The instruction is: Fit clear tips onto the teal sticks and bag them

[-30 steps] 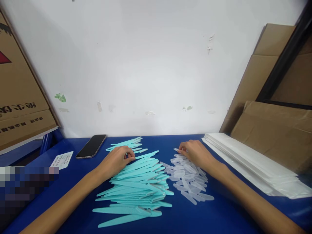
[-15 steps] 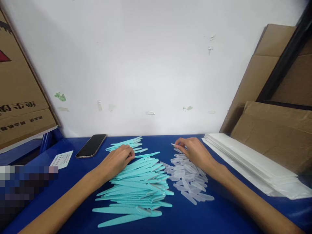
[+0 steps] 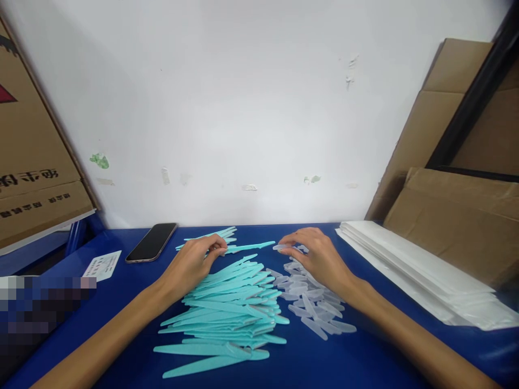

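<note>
Pinched in my left hand [image 3: 197, 262] is a turquoise eyebrow razor [image 3: 251, 247], its blade end pointing right. Between the fingertips of my right hand [image 3: 318, 254] is a small translucent blade cap [image 3: 279, 247]. The razor's tip lies close to the cap; whether they touch I cannot tell. Below my left hand spreads a big heap of turquoise razors [image 3: 231, 305]. A loose heap of translucent caps [image 3: 314, 305] lies under and in front of my right hand. Behind my left hand is a smaller group of razors [image 3: 227, 233], partly covered by the hand.
On the blue table [image 3: 133, 356] a phone [image 3: 152, 243] and a printed card [image 3: 103, 265] lie at the left. White plastic sheets or bags [image 3: 417, 270] are stacked at the right. Cardboard [image 3: 454, 227] stands on the right, a carton [image 3: 36, 146] on the left, a white wall [image 3: 251, 108] behind.
My left hand has lifted a razor off the heap and moved it slightly up and right. My right hand has brought the cap left and a little down, towards the razor's tip.
</note>
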Available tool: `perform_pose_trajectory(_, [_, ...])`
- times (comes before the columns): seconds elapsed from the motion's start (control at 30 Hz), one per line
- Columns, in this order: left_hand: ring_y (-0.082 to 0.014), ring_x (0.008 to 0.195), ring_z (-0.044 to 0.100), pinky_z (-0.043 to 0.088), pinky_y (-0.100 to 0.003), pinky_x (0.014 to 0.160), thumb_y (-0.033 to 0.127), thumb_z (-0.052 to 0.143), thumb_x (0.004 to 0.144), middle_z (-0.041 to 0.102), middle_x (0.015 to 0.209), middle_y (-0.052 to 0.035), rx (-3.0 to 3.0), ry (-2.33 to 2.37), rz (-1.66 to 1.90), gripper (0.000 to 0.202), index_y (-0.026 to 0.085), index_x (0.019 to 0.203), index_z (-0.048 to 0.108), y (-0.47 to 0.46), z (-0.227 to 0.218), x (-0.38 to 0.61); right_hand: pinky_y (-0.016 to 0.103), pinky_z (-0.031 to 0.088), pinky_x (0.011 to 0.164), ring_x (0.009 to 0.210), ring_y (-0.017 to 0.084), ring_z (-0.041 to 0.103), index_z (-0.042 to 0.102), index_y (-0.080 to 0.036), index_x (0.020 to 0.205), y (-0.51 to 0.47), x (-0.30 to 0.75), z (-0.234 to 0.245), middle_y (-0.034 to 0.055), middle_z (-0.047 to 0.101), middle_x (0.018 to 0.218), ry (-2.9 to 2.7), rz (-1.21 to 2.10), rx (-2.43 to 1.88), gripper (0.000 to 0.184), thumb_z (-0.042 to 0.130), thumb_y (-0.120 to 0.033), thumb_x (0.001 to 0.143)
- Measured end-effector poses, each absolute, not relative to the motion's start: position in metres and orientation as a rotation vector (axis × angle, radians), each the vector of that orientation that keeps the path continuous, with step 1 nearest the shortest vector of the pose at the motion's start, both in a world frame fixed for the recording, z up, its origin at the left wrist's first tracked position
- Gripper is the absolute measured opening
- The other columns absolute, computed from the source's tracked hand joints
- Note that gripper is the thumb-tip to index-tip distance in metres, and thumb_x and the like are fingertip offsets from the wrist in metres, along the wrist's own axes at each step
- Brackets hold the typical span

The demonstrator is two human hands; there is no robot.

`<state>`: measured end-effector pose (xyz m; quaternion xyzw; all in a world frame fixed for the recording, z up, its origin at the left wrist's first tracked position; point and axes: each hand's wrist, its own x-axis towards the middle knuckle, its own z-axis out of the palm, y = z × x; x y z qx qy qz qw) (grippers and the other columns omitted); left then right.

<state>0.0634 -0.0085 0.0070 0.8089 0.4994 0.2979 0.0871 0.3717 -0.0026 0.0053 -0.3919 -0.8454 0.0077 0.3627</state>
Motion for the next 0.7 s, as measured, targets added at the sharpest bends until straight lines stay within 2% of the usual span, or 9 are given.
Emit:
perform_pose_trajectory(0.17, [-0.0148,0.065,0.058,0.037,-0.025,0.061,0.033,0.051,0.098,0.068,0.079,0.0025,2.380,1.461,0.914,0.019,0.023,0.091,0.065,-0.0101,0.0047,0.0645,0.039,0.051,0.082,0.089,0.023,0.067,0.066,-0.029,0.129,-0.0043,0.3713,0.0052,0.0042,0.072,0.098,-2.169,0.070,-1.097,0.029,0.052,-0.029,0.103])
perform_pose_trajectory(0.23, [-0.0148,0.066,0.058,0.038,-0.025,0.062,0.032,0.052,0.098,0.069,0.079,0.0022,2.377,1.444,0.933,0.019,0.022,0.091,0.065,-0.0102,0.0044,0.0646,0.037,0.051,0.080,0.090,0.023,0.067,0.067,-0.030,0.126,-0.0038,0.3723,0.0045,0.0040,0.071,0.101,-2.161,0.083,-1.106,0.029,0.048,-0.027,0.104])
perform_pose_trajectory(0.43, [-0.0153,0.072,0.061,0.042,-0.024,0.065,0.028,0.052,0.097,0.070,0.080,0.0014,2.357,1.412,0.961,0.016,0.022,0.090,0.065,-0.0091,0.0034,0.0650,0.044,0.048,0.094,0.100,0.025,0.069,0.066,-0.028,0.112,-0.0025,0.3720,0.0039,0.0016,0.075,0.106,-2.127,0.110,-1.139,0.017,0.053,-0.026,0.101])
perform_pose_trajectory(0.63, [-0.0162,0.073,0.063,0.045,-0.025,0.066,0.029,0.052,0.097,0.070,0.080,0.0006,2.355,1.391,0.976,0.016,0.022,0.089,0.065,-0.0098,0.0034,0.0661,0.041,0.051,0.090,0.102,0.024,0.068,0.067,-0.026,0.099,-0.0058,0.3698,0.0074,0.0025,0.074,0.107,-2.063,0.171,-1.099,0.008,0.059,-0.029,0.098])
perform_pose_trajectory(0.7, [-0.0162,0.073,0.063,0.045,-0.025,0.066,0.029,0.052,0.096,0.071,0.080,0.0005,2.354,1.394,0.973,0.016,0.022,0.089,0.065,-0.0103,0.0038,0.0666,0.038,0.052,0.084,0.097,0.023,0.067,0.070,-0.025,0.094,-0.0080,0.3691,0.0099,0.0044,0.072,0.104,-2.039,0.131,-1.070,0.010,0.063,-0.032,0.095])
